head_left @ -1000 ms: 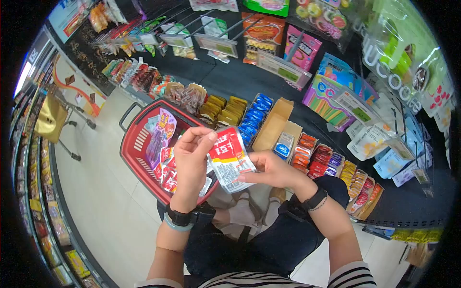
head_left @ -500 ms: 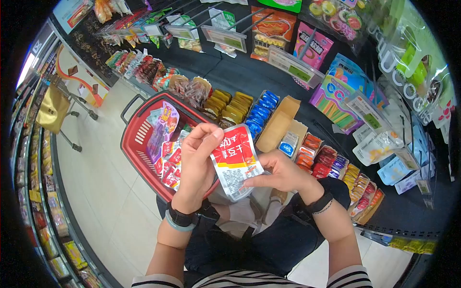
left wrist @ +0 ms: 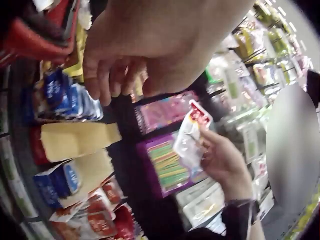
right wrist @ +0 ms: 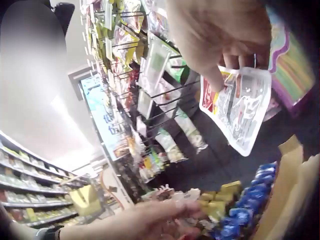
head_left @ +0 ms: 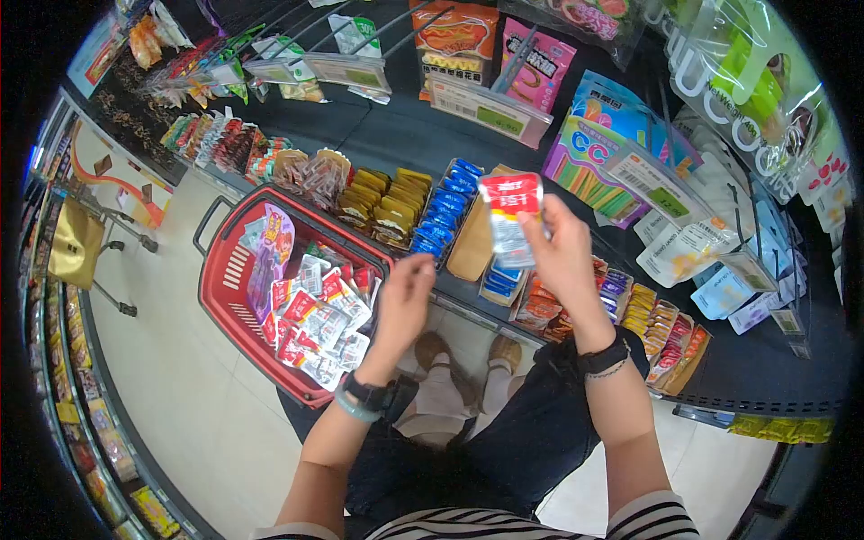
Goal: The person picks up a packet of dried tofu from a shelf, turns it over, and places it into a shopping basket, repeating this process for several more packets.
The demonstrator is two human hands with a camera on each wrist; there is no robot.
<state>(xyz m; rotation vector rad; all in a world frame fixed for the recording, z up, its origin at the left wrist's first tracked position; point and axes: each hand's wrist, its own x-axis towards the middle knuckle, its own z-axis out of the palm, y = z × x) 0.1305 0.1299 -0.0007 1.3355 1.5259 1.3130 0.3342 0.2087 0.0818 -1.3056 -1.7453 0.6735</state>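
Observation:
My right hand (head_left: 567,247) pinches a flat red, yellow and silver snack pouch (head_left: 511,216) between thumb and fingers, over the shelf's open cardboard box (head_left: 469,255). In the right wrist view, the pouch (right wrist: 242,107) hangs below the fingers, its clear-and-silver printed side showing. The left hand (head_left: 402,310) holds nothing; its fingers bend loosely beside the right rim of a red shopping basket (head_left: 223,301). Similar red and silver pouches (head_left: 315,319) lie heaped in the basket, beside a purple bag (head_left: 270,256).
Along the shelf edge stand boxes of gold packets (head_left: 382,202), blue packets (head_left: 445,209) and orange packets (head_left: 540,304). Bags and price tags (head_left: 490,108) hang on hooks above. A gold bag (head_left: 76,243) on a wheeled stand is at the left, near another shelf.
Both hands held the pouch before. The left hand has let go and moved down; the right hand has carried the pouch up and right over the shelf. The heaped pouches are now uncovered.

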